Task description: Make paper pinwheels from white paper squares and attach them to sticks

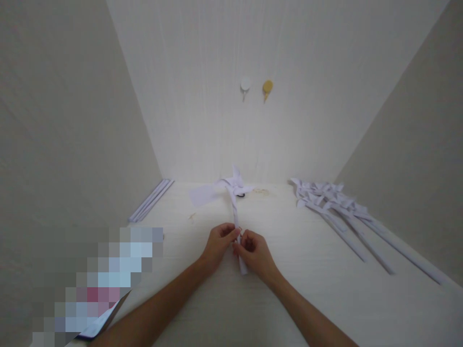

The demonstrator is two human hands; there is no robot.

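Observation:
A white paper pinwheel (234, 205) on a rolled paper stick lies in front of me, with its folded blades pointing away toward the far wall. My left hand (221, 241) pinches the stick around its middle. Just below, my right hand (253, 248) has its fingers closed on the same stick. Between the fingertips a thin brownish thing shows, too small to make out. The lower end of the stick sticks out below both hands. A dark, ring-like object (240, 195) sits partly hidden behind the blades.
Several more paper pinwheels (336, 202) lie piled at the right. Rolled paper sticks (151, 200) rest at the left, and a flat paper sheet (201, 195) lies left of the blades. A pixelated object (108, 279) is at lower left. White (245, 85) and yellow (267, 86) hooks are on the wall.

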